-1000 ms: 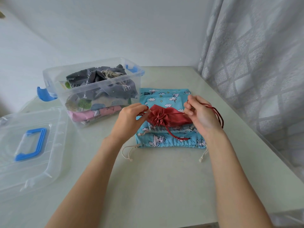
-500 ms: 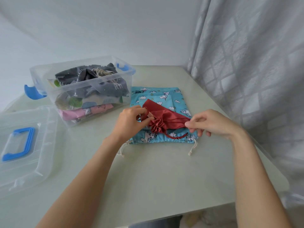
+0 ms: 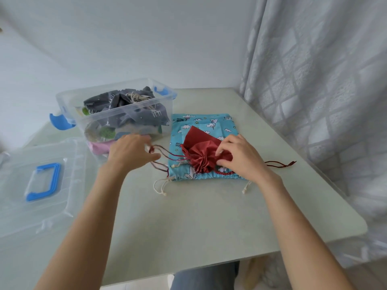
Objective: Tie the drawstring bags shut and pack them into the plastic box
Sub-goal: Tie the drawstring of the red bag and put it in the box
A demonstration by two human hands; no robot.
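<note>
Centre of frame: small gathered bag (image 3: 204, 152) lying on top of larger flat bag (image 3: 222, 126), itself on table (image 3: 188, 222). Plastic box (image 3: 117, 116) upper left of those, holding folded bags (image 3: 125, 103). Lid (image 3: 39, 185) at left edge, flat on table. Left hand (image 3: 130, 150) just before box; right hand (image 3: 240, 155) on small bag. Curtain (image 3: 324, 80) along right side.

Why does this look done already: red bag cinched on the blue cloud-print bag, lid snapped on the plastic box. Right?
Not quite. The lid is off: it lies on the table left of the plastic box, which stands open with bags inside, as the head view shows. The rest holds: the red bag, its mouth gathered, lies on the blue cloud-print bag.
</note>
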